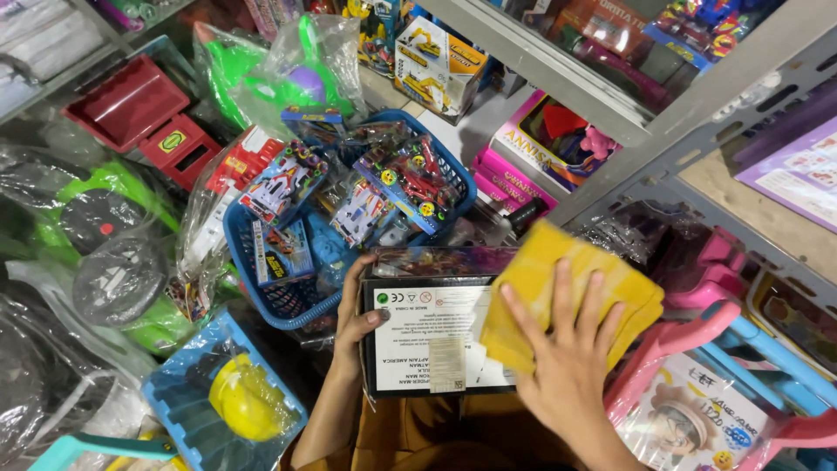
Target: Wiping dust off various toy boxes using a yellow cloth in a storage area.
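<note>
Bright even light, plastic-wrap glare, edge distortion

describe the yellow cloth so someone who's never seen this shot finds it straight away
Start at the grey metal shelving on the right and drop to the boxed toy held at bottom centre. The yellow cloth lies folded over that box's right end, under the right hand. It is the only plain, unprinted soft thing among glossy packaging.

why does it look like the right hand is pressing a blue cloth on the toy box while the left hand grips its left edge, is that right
Not quite: the cloth is yellow, not blue. The head view shows the right hand pressing it flat on the toy box, while the left hand grips the box's left edge.
</note>
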